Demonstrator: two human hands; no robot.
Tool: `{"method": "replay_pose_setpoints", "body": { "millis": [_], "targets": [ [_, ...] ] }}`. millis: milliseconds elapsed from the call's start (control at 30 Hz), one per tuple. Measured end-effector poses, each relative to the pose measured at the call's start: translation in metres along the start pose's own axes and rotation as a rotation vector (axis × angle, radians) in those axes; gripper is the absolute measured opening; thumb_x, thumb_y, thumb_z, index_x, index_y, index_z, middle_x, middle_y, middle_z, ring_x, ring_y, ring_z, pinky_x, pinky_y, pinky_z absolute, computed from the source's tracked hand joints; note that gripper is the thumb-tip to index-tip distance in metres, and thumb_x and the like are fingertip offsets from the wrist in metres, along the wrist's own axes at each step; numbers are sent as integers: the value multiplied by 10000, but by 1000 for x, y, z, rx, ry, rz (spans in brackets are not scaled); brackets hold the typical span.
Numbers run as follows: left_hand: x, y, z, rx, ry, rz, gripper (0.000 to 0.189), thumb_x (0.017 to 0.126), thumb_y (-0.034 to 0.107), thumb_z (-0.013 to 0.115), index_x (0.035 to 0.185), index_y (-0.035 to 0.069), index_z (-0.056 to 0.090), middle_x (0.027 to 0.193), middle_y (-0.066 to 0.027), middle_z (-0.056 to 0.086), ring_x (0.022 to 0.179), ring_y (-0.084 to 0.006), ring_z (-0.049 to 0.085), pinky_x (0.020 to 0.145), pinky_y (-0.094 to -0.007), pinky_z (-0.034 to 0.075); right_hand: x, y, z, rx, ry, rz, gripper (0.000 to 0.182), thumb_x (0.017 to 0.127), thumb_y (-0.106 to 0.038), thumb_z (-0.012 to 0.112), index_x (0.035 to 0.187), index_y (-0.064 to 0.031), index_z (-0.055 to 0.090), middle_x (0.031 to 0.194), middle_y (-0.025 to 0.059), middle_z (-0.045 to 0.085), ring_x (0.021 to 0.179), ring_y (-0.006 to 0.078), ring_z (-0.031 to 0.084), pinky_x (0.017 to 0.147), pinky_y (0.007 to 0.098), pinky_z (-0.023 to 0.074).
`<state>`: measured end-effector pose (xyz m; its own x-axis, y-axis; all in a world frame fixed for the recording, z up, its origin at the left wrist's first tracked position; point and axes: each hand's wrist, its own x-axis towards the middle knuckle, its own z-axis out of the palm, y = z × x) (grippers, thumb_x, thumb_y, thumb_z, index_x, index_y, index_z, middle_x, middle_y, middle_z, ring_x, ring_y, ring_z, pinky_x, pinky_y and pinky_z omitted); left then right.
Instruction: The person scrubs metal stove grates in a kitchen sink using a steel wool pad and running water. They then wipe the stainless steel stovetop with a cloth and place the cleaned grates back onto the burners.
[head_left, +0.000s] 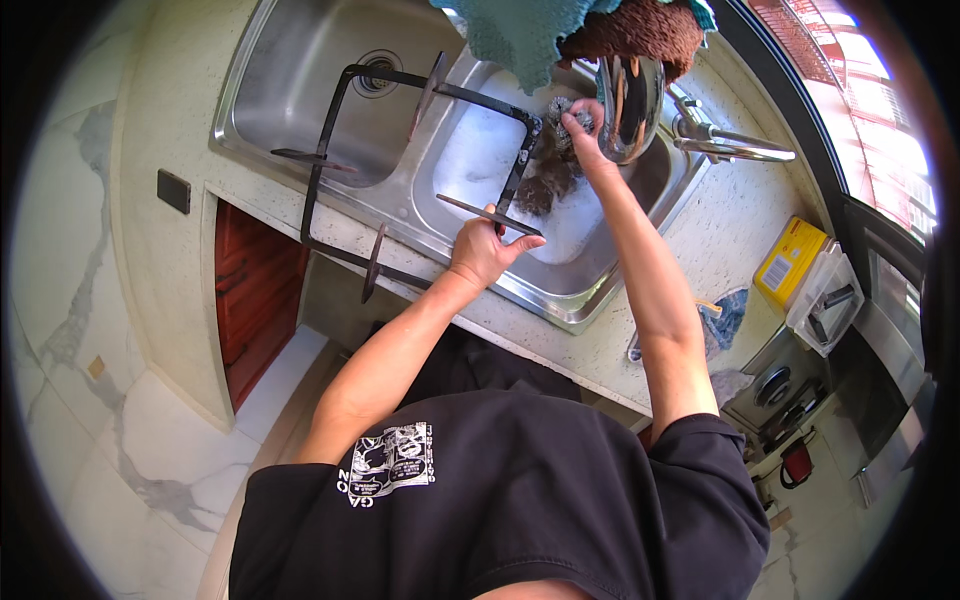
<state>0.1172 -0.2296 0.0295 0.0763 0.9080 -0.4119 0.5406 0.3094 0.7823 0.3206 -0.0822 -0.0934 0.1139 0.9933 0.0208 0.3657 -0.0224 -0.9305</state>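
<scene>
My left hand (484, 251) grips one side of a square black metal pan support (327, 127), at the bar near one of its fins. The frame is tilted over both basins of a stainless steel sink, with its lower left part above the counter edge. In my right hand (589, 139) is a steel wool scrubber (559, 112), held a little apart from the frame's right corner. Whitish patches mark that corner. Below lies the right basin (649, 187), holding white suds (476, 150) and brownish dirty water (544, 187).
A teal cloth (517, 37) and a brown cloth (637, 34) hang close overhead, beside a shiny metal object (637, 105). The faucet (731, 146) stands behind the right basin. Rightward are a blue cloth (724, 319), a yellow box (795, 262), a clear plastic container (825, 307) and a stove burner (772, 386).
</scene>
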Motion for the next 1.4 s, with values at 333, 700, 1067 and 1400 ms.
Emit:
{"method": "replay_pose_setpoints", "body": {
  "millis": [333, 700, 1067, 1400],
  "targets": [
    [-1, -1, 2, -25, 29, 38, 707, 627, 667, 796, 695, 31, 494, 522, -61, 474, 469, -249, 468, 492, -367, 425, -23, -124, 11, -445, -34, -375, 357, 813, -322, 745, 979, -72, 552, 891, 150, 565, 754, 392, 607, 621, 473, 490],
    [1, -2, 2, -31, 2, 10, 688, 628, 653, 799, 700, 28, 520, 506, -56, 469, 459, -242, 442, 485, -371, 412, -64, -130, -2, -416, -251, -320, 210, 727, -11, 665, 891, -50, 541, 806, 199, 559, 696, 419, 587, 599, 474, 472],
    [-2, 1, 0, -33, -3, 20, 601, 691, 538, 832, 694, 32, 507, 522, -2, 418, 512, -133, 366, 481, -329, 356, -26, -134, 0, -379, -69, -295, 209, 838, -115, 675, 1009, -42, 579, 801, 200, 642, 778, 427, 632, 661, 454, 504],
    [-3, 1, 3, -68, 43, 55, 655, 635, 630, 813, 670, 31, 551, 505, -59, 491, 465, -236, 443, 489, -378, 403, -54, -141, -7, -218, -280, -45, 114, 768, -37, 635, 871, -21, 590, 714, 248, 605, 758, 466, 607, 643, 484, 488]
  ]
}}
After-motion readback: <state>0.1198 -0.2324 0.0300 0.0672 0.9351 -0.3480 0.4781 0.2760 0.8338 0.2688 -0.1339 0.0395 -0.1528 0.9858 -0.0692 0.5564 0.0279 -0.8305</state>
